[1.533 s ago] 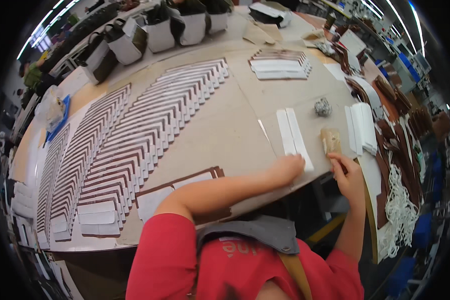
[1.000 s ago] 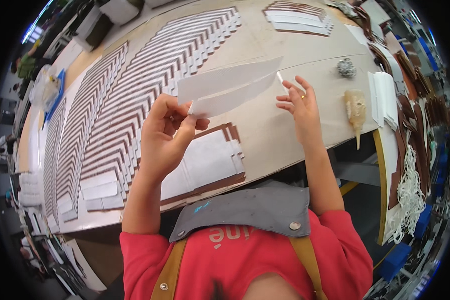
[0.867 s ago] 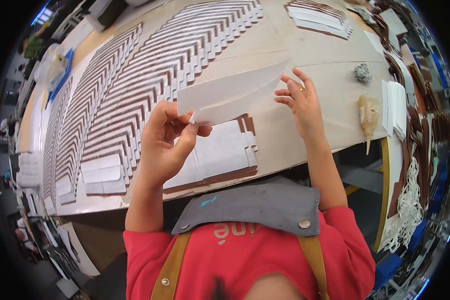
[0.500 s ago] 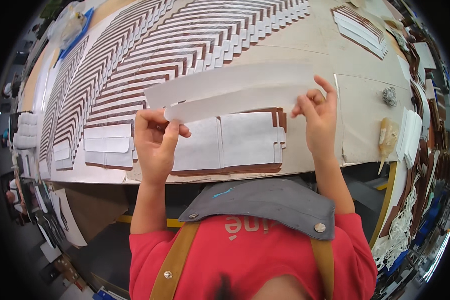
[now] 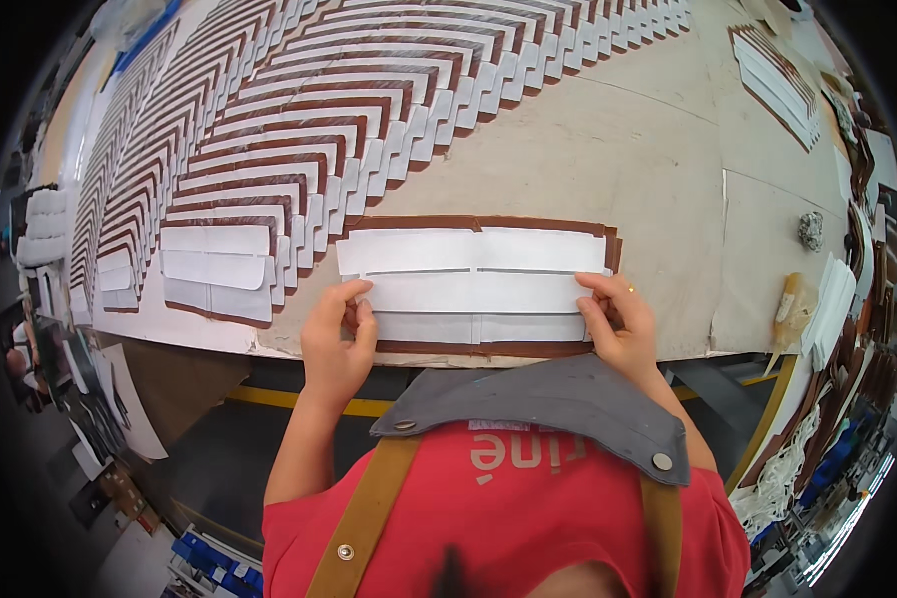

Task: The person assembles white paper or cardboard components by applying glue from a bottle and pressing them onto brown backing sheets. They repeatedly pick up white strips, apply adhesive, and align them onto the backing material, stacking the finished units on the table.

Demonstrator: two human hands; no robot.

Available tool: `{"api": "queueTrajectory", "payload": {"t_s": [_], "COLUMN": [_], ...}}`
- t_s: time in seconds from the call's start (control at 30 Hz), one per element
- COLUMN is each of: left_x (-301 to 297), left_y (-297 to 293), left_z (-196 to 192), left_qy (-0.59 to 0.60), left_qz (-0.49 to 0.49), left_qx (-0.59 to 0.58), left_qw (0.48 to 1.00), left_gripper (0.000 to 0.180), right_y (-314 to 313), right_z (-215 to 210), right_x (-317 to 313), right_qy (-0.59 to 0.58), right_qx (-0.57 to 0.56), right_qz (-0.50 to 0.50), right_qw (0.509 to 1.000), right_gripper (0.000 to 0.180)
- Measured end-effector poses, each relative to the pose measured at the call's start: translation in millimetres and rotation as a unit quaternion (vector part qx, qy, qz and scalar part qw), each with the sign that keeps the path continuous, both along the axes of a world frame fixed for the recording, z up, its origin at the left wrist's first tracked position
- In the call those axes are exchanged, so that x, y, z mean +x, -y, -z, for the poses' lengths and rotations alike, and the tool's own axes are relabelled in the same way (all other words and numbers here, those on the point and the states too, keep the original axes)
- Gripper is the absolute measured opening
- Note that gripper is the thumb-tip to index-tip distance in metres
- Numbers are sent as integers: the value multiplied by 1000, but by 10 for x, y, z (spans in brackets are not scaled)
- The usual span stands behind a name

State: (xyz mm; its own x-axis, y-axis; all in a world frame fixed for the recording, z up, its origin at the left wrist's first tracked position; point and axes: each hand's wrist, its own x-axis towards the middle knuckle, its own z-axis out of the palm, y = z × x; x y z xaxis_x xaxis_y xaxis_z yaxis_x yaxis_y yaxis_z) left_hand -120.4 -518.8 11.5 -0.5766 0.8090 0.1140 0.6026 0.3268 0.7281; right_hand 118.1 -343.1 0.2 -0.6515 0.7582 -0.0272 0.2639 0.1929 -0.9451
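Note:
A long white paper-like strip (image 5: 528, 292) lies level across a brown-edged panel (image 5: 488, 348) at the near side of the table. My left hand (image 5: 341, 334) pinches the strip's left end between thumb and fingers. At the other end, my right hand (image 5: 620, 317) has it between thumb and forefinger. Another white strip (image 5: 409, 249) covers the panel's upper part, and pale white backing (image 5: 419, 327) shows below. Brown margins stick out above, below and to the right. Whether the held strip touches the panel along its whole length, I cannot tell.
Long overlapping rows of white-and-brown panels (image 5: 359, 130) fill the table's left and far side. A smaller stack (image 5: 775, 85) lies far right. Nearer on the right are a crumpled grey ball (image 5: 811, 231), a yellowish glue-like bottle (image 5: 793, 304) and white sheets (image 5: 829, 304).
Both hands have come down toward the panel, bringing the white strip from the air onto or just over it. A second strip, also raised before, now lies along the panel's upper part.

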Motion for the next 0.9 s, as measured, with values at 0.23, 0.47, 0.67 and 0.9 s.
{"api": "queueTrajectory", "payload": {"t_s": [0.23,0.47,0.67,0.9], "left_x": [-54,-100,-127,-138], "left_y": [-102,-124,-119,-138], "left_z": [-68,-98,-150,-177], "left_qy": [7,25,55,85], "left_qz": [7,22,26,31], "left_qx": [-40,-78,-103,-121], "left_qw": [999,996,993,988], "left_gripper": [35,37,39,39], "right_y": [-36,-41,-29,-29], "right_z": [-60,-102,-118,-147], "right_x": [-68,-107,-112,-123], "right_qy": [56,81,94,96], "right_qx": [36,61,57,76], "right_qz": [-9,-21,-23,-21], "right_qw": [998,995,994,992], "right_gripper": [26,27,27,28]}}
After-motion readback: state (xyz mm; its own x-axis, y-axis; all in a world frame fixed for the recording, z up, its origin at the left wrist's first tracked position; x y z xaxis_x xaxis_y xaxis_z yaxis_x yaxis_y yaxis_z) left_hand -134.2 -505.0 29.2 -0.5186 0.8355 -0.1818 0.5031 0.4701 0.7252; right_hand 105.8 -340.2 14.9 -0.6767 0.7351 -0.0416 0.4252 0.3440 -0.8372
